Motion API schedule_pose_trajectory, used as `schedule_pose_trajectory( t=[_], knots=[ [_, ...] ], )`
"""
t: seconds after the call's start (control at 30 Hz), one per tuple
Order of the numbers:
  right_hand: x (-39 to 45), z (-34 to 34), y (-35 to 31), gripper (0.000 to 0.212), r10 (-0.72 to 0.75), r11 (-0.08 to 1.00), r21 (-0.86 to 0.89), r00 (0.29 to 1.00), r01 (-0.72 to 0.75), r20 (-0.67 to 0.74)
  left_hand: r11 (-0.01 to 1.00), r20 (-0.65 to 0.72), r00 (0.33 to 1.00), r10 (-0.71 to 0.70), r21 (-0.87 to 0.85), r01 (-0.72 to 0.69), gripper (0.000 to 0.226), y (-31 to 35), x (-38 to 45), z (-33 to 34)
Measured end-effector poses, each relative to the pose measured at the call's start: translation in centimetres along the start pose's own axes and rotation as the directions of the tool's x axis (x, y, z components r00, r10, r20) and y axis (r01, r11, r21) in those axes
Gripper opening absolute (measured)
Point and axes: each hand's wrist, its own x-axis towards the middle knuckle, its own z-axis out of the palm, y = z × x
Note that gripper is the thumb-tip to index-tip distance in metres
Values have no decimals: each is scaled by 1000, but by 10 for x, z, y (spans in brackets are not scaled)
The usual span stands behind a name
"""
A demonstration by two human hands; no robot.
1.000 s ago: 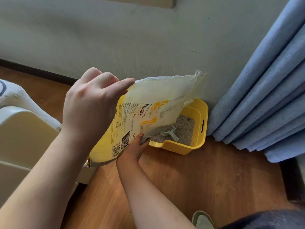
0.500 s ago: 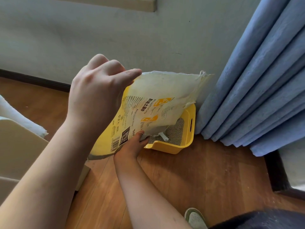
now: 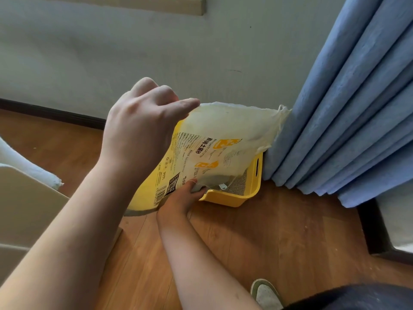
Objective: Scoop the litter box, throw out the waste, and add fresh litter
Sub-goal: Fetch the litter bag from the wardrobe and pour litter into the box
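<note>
A yellow and white litter bag (image 3: 214, 151) is tilted with its torn open end over the yellow litter box (image 3: 252, 189), which stands on the floor against the wall. My left hand (image 3: 143, 128) grips the bag's raised bottom end from above. My right hand (image 3: 181, 200) holds the bag's lower edge near the box's front rim. Grey litter (image 3: 239, 186) fills the box, and a small piece of a pale scoop (image 3: 222, 186) shows under the bag. The bag hides most of the box.
A blue curtain (image 3: 348, 113) hangs right of the box, touching the bag's corner. A cream-coloured piece of furniture (image 3: 24, 211) stands at the left with white fabric (image 3: 26, 168) beyond it. Wooden floor (image 3: 279, 238) lies in front, with a shoe (image 3: 266, 294) at the bottom.
The view has shifted left, so the bag and box now sit further right in it. The bag covers more of the box and scoop. Both hands keep their hold.
</note>
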Motion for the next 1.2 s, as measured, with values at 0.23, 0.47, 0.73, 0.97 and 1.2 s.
schedule_pose_trajectory(
  t=[0.23, 0.47, 0.73, 0.97, 1.2],
  knots=[
    [-9, 1, -3, 50, 22, 999, -45, 999, -20, 35, 1000, -5, 1000, 9, 10, -9, 24, 0, -2, -4],
    [-23, 10, 11, 50, 113, 987, -124, 988, -100, 106, 998, -7, 1000, -8, 70, 9, 24, -10, -9, -20],
    [-44, 17, 42, 50, 230, 967, -160, 952, -200, 200, 980, 0, 999, -50, 192, 49, 20, -35, -27, -39],
    [-56, 23, 68, 45, 268, 945, -254, 934, -207, 237, 964, 10, 996, -89, 254, 84, 19, -52, -43, -53],
    [-59, 29, 72, 44, 351, 895, -387, 886, -223, 301, 951, 12, 990, -142, 278, 133, 20, -64, -54, -62]
  ],
)
